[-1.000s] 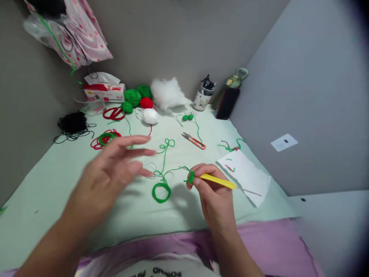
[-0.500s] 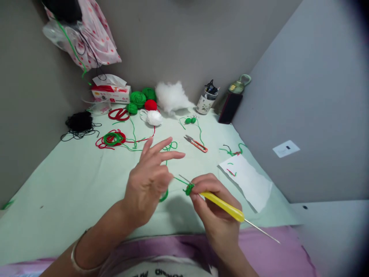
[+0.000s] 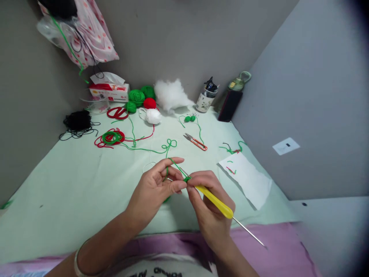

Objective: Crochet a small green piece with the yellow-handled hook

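1. A small green yarn piece (image 3: 187, 179) is raised above the pale green desk (image 3: 95, 200), between both hands' fingertips, touching each; neither hand is clearly nearer.
2. The left hand (image 3: 154, 186) pinches the piece from its left side, index finger extended, a green strand (image 3: 177, 167) running from that finger to the piece.
3. The right hand (image 3: 211, 218) grips a yellow-handled hook (image 3: 216, 201). Its long axis slants from upper left, by the piece, to lower right; whether the tip is through a stitch, I cannot tell.

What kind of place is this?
Probably a little craft corner: there are round green yarn balls, orange-handled metal thread snips and a yellow-handled metal hook.
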Motion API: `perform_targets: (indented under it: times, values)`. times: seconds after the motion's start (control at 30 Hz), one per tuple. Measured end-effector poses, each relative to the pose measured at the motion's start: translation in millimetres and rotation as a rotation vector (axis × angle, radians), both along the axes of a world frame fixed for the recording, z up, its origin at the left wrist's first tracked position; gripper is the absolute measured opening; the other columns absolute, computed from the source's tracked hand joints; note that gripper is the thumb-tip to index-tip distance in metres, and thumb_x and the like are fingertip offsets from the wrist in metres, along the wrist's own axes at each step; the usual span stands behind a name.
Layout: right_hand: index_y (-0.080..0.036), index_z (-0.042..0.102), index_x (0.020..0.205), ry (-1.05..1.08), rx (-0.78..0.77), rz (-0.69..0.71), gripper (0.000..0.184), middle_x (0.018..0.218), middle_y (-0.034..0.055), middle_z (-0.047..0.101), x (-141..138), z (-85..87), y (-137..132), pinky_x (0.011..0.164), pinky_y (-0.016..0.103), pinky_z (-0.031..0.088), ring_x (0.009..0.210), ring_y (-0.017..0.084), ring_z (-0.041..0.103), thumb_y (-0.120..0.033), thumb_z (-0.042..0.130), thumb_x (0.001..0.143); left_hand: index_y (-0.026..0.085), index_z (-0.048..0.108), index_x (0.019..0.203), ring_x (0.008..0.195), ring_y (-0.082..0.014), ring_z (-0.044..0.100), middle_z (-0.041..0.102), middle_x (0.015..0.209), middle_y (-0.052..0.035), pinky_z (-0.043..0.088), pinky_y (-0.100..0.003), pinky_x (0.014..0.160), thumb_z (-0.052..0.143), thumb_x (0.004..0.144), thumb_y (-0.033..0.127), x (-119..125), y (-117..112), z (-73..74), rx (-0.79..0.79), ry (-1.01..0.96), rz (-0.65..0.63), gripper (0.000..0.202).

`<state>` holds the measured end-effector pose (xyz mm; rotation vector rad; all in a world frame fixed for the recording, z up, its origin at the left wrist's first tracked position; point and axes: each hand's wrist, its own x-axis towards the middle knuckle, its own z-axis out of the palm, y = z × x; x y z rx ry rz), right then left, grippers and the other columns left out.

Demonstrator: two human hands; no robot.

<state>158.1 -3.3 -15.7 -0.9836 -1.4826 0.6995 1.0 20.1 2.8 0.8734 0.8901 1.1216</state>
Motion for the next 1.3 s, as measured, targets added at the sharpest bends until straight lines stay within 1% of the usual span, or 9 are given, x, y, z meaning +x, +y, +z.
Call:
perform_targets:
  times: [0.23, 0.33, 0.4, 0.57, 0.67, 0.9, 1.1, 1.23, 1.3]
  values:
    - [-0.026, 0.075, 0.084, 0.317, -0.220, 0.009, 0.013, 0.086, 0.0011, 0.070, -2.2, -1.5, 13.0, 0.072, 0.030, 0.052, 0.081, 0.017, 0.065, -0.013, 0.076, 0.086, 0.021, 0.069, 0.124, 0.059, -0.0092, 0.066, 0.069, 0.081, 0.0052, 0.057, -0.024, 0.063, 0.090, 0.082, 0.026, 8.5, -4.5, -4.4, 0.010, -0.022, 0.082, 0.047]
    - [-0.024, 0.073, 0.079, 0.494, -0.359, 0.051, 0.012, 0.084, -0.0012, 0.069, -2.7, -5.7, 17.3, 0.066, 0.027, 0.051, 0.070, 0.013, 0.061, -0.014, 0.080, 0.080, 0.020, 0.069, 0.125, 0.052, -0.0077, 0.064, 0.068, 0.083, 0.0054, 0.056, -0.023, 0.056, 0.086, 0.087, 0.027, 12.1, -6.7, -7.1, -0.057, -0.105, 0.060, 0.042]
    - [-0.024, 0.073, 0.077, 0.542, -0.371, 0.047, 0.013, 0.082, -0.0021, 0.069, -3.4, -8.9, 18.5, 0.064, 0.026, 0.051, 0.069, 0.013, 0.061, -0.014, 0.080, 0.078, 0.020, 0.071, 0.123, 0.055, -0.0082, 0.065, 0.066, 0.084, 0.0047, 0.055, -0.022, 0.054, 0.086, 0.087, 0.027, 14.2, -7.3, -8.7, -0.124, -0.178, 0.044, 0.039]
    - [-0.027, 0.077, 0.077, 0.337, -0.175, -0.068, 0.019, 0.081, -0.0001, 0.072, -6.6, -11.3, 16.8, 0.075, 0.031, 0.056, 0.083, 0.018, 0.069, -0.009, 0.075, 0.082, 0.018, 0.075, 0.117, 0.074, -0.0105, 0.070, 0.068, 0.089, 0.0019, 0.061, -0.024, 0.076, 0.088, 0.084, 0.021, 17.3, -5.7, -9.7, -0.237, -0.316, 0.037, 0.035]
    - [-0.028, 0.079, 0.080, 0.282, -0.105, -0.076, 0.022, 0.082, 0.0000, 0.074, -8.1, -9.2, 15.5, 0.074, 0.030, 0.057, 0.082, 0.017, 0.070, -0.008, 0.074, 0.084, 0.021, 0.076, 0.121, 0.075, -0.0093, 0.068, 0.067, 0.091, 0.0028, 0.059, -0.023, 0.079, 0.090, 0.082, 0.019, 16.0, -4.3, -9.9, -0.215, -0.299, 0.048, 0.041]
    - [-0.028, 0.078, 0.083, 0.421, -0.224, 0.052, 0.015, 0.086, -0.0002, 0.072, -5.9, -8.8, 15.7, 0.070, 0.027, 0.056, 0.082, 0.015, 0.068, -0.013, 0.078, 0.086, 0.023, 0.076, 0.126, 0.075, -0.0087, 0.067, 0.066, 0.088, 0.0036, 0.055, -0.021, 0.077, 0.084, 0.091, 0.023, 12.6, -2.7, -11.3, -0.195, -0.270, 0.002, 0.036]
    - [-0.023, 0.072, 0.078, 0.588, -0.480, 0.125, 0.013, 0.082, -0.0003, 0.071, -5.3, -6.0, 22.5, 0.063, 0.028, 0.055, 0.069, 0.015, 0.063, -0.026, 0.085, 0.077, 0.020, 0.076, 0.125, 0.074, -0.0089, 0.068, 0.068, 0.083, 0.0026, 0.055, -0.020, 0.076, 0.084, 0.091, 0.023, 13.1, -2.6, -13.1, -0.187, -0.277, -0.005, 0.035]
    - [-0.025, 0.074, 0.084, 0.524, -0.447, 0.101, 0.010, 0.084, -0.0002, 0.071, -4.3, -11.2, 20.5, 0.072, 0.028, 0.054, 0.078, 0.016, 0.064, -0.027, 0.084, 0.082, 0.020, 0.075, 0.121, 0.064, -0.0071, 0.065, 0.065, 0.079, 0.0051, 0.052, -0.018, 0.060, 0.085, 0.089, 0.021, 12.4, -3.0, -13.4, -0.188, -0.279, 0.022, 0.033]
    - [-0.025, 0.076, 0.090, 0.460, -0.397, 0.097, 0.007, 0.088, 0.0010, 0.072, -3.1, -13.6, 17.8, 0.076, 0.028, 0.055, 0.084, 0.017, 0.066, -0.030, 0.080, 0.088, 0.020, 0.075, 0.121, 0.063, -0.0073, 0.066, 0.065, 0.081, 0.0050, 0.054, -0.019, 0.060, 0.084, 0.090, 0.022, 11.8, -3.2, -12.2, -0.196, -0.285, 0.025, 0.032]
